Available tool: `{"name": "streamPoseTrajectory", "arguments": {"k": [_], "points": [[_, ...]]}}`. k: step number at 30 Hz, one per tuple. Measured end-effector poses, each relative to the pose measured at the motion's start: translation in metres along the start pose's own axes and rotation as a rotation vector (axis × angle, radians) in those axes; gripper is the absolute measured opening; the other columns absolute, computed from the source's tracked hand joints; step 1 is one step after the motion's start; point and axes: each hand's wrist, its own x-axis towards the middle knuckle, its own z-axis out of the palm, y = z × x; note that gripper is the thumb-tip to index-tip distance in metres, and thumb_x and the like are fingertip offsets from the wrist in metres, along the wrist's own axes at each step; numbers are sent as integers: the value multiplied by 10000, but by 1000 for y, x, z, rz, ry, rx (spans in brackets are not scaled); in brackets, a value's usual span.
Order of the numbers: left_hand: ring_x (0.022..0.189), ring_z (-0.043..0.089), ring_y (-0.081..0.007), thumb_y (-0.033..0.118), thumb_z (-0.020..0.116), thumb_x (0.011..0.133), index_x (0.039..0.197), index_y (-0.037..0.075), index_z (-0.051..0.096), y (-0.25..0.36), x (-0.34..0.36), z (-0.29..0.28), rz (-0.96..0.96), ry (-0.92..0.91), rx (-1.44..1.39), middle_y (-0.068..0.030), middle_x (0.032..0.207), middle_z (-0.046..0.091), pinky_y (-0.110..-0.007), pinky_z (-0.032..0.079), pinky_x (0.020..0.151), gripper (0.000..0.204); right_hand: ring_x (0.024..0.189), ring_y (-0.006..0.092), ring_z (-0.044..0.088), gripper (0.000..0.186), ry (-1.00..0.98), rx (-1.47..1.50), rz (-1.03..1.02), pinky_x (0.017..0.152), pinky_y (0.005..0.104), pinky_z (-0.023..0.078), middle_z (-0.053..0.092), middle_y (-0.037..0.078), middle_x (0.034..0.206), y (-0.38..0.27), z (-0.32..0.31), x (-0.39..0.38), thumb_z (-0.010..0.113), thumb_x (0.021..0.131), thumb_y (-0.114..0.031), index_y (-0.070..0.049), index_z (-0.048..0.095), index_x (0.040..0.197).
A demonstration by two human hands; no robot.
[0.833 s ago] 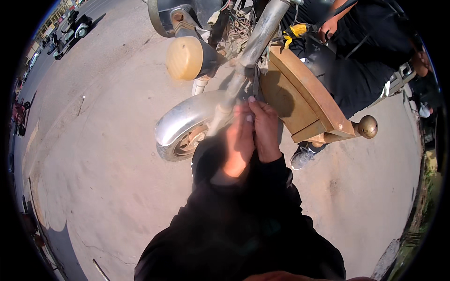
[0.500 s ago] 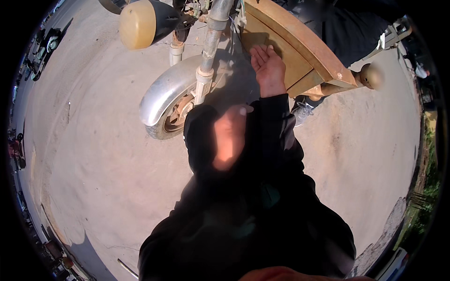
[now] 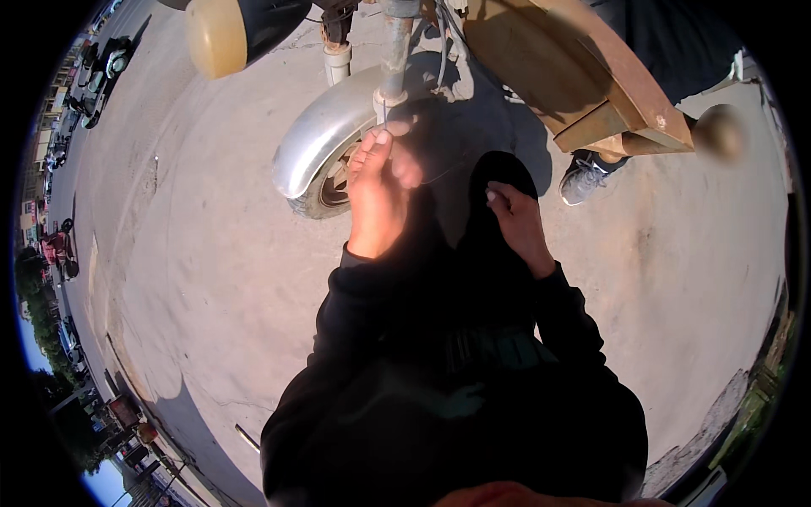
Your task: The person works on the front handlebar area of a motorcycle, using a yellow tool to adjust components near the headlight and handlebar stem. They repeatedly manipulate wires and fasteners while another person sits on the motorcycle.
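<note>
Pavement [image 3: 194, 279]: sunlit, fills mid-frame.
Left hand [image 3: 372, 190]: pinches thin strand [image 3: 385, 114], upper centre, near silver fender [image 3: 312, 135].
Right hand [image 3: 519, 224]: half-curled, right of centre; can't tell if holding anything.
Strand grip: probably best near tip, 2 fingers, slack untangled.

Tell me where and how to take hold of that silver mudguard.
Probably best by the free lower end of the mudguard, coming from the person's left and cupping its rounded surface: that end curves down over the wheel, away from the nearer fork leg and the left hand, which crowd its right side.
</note>
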Motion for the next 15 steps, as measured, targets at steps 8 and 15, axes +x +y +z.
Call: {"name": "streamPoseTrajectory", "arguments": {"k": [8, 15], "points": [[603, 435, -115, 201, 471, 1040, 1112, 15, 605, -6, 3, 22, 77, -62, 156, -4, 678, 479, -267, 378, 598, 240, 799, 111, 662, 230, 104, 342, 16, 709, 255, 507, 713, 56, 914, -25, -14, -4, 603, 996, -181, 14, 666, 1100], [734, 529, -90, 212, 506, 1037, 1111, 16, 634, -8, -5, 36, 155, -121, 255, -7, 825, 609, -246, 427, 692, 246, 678, 47, 558, 239, 46, 789, -203, 637, 228, 473, 672, 23, 779, -139, -1, 49, 657, 950, -193, -22, 685, 1114]]}}
